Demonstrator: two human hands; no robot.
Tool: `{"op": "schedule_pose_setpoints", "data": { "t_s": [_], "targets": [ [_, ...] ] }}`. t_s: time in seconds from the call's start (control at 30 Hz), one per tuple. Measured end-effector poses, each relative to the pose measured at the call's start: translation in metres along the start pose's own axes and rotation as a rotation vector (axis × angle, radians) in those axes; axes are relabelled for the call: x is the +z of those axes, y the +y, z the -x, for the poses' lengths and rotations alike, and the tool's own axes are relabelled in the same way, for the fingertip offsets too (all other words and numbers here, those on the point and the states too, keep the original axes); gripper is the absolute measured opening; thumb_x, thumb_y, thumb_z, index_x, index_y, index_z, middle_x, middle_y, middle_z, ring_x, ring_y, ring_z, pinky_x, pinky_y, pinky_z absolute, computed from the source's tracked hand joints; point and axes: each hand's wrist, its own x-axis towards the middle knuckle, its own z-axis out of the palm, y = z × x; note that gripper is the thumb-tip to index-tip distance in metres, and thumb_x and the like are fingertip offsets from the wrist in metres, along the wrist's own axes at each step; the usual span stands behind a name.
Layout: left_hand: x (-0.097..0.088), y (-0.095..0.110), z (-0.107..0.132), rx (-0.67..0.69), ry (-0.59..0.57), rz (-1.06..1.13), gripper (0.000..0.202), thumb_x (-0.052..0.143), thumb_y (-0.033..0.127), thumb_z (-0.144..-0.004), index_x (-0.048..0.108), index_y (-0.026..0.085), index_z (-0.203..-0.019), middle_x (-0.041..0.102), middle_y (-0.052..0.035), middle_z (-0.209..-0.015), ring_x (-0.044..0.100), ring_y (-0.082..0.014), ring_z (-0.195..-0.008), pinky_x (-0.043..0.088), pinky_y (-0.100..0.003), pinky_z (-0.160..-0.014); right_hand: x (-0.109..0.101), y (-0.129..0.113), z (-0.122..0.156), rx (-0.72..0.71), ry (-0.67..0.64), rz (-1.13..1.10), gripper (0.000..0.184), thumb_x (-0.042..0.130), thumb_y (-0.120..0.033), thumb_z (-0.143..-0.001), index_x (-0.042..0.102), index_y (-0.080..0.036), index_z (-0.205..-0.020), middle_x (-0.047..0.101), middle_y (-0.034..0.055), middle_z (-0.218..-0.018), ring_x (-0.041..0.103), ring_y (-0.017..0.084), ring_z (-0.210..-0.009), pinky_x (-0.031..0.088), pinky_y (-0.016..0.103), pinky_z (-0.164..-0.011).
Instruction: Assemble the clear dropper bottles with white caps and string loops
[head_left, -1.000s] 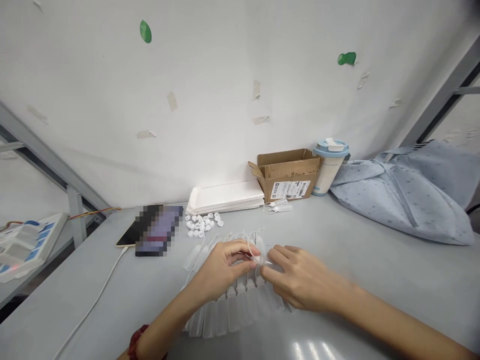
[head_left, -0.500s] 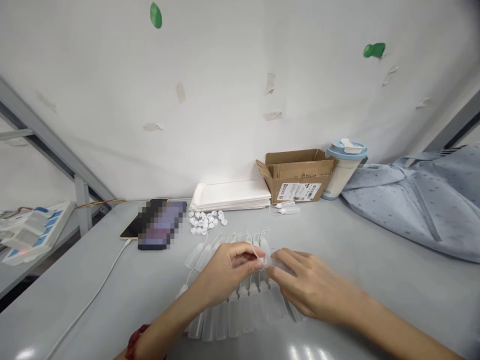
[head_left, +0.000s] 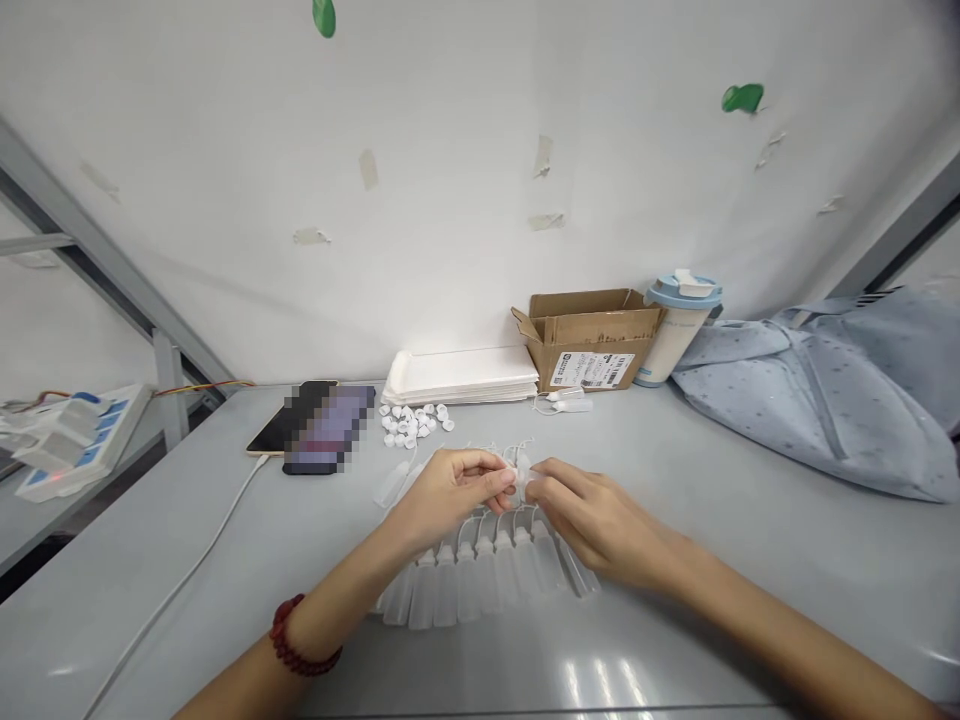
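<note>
My left hand (head_left: 457, 490) is closed, thumb and fingertips pinching a small white cap with a string. Close against it, my right hand (head_left: 592, 515) grips a translucent plastic tube (head_left: 533, 477), mostly hidden by its fingers. Cap and tube meet between the two hands; whether they are joined I cannot tell. Below the hands lies a row of translucent tubes (head_left: 466, 585) with white caps and string loops. More such tubes (head_left: 391, 484) lie behind my left hand, partly covered. Several loose white caps (head_left: 409, 425) are heaped farther back.
Along the back wall stand a stack of white envelopes (head_left: 465, 375), an open cardboard box (head_left: 592, 345) and a blue-lidded cup (head_left: 679, 325). Two tubes (head_left: 571, 404) lie before the box. Phones (head_left: 330, 430) and a cable are at left, a blue cloth bag (head_left: 817, 400) at right.
My hands have come closer together, bringing the cap and tube against each other. The string loop that stood up by my left fingers is now lower. The whole view has shifted slightly.
</note>
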Motion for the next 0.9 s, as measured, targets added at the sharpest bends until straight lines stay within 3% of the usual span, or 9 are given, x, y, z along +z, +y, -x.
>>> {"op": "schedule_pose_setpoints", "data": {
  "t_s": [0.33,0.57,0.77,0.9],
  "targets": [
    [0.0002,0.0008,-0.0031,0.07,0.047,-0.086,0.029,0.059,0.04,-0.079,0.064,0.012,-0.074,0.061,-0.0022,-0.064,0.058,-0.0122,-0.059,0.048,-0.025,-0.061,-0.0033,-0.0068,-0.0056,0.23,-0.023,-0.52,0.016,0.029,-0.022,-0.096,0.045,-0.019,-0.095,0.056,0.0017,-0.083,0.045,0.01,-0.061,0.039,0.022,-0.058],
    [-0.0035,0.0009,-0.0021,0.063,0.01,-0.083,0.024,0.061,0.036,-0.078,0.064,0.012,-0.08,0.06,-0.0018,-0.067,0.058,-0.0122,-0.063,0.047,-0.026,-0.064,-0.0019,-0.0051,-0.0061,0.275,-0.053,-0.607,0.021,0.029,-0.03,-0.097,0.047,-0.019,-0.095,0.051,-0.0006,-0.074,0.044,0.011,-0.062,0.037,0.023,-0.058],
    [-0.002,-0.0009,-0.002,0.082,0.046,-0.018,0.02,0.068,0.027,-0.07,0.064,0.014,-0.085,0.063,-0.0032,-0.083,0.057,-0.012,-0.068,0.048,-0.026,-0.067,-0.0018,-0.0037,-0.0048,0.319,-0.058,-0.679,0.021,0.031,-0.034,-0.097,0.047,-0.019,-0.097,0.048,-0.0029,-0.068,0.045,0.011,-0.061,0.037,0.023,-0.059],
    [-0.0021,-0.0015,-0.002,0.092,0.033,-0.073,0.024,0.06,0.036,-0.079,0.065,0.013,-0.085,0.064,-0.0033,-0.077,0.06,-0.0125,-0.068,0.049,-0.026,-0.068,-0.001,-0.0029,-0.0047,0.358,-0.049,-0.792,0.019,0.034,-0.036,-0.096,0.044,-0.02,-0.097,0.049,-0.0032,-0.068,0.048,0.01,-0.061,0.038,0.023,-0.06]
  ]
}}
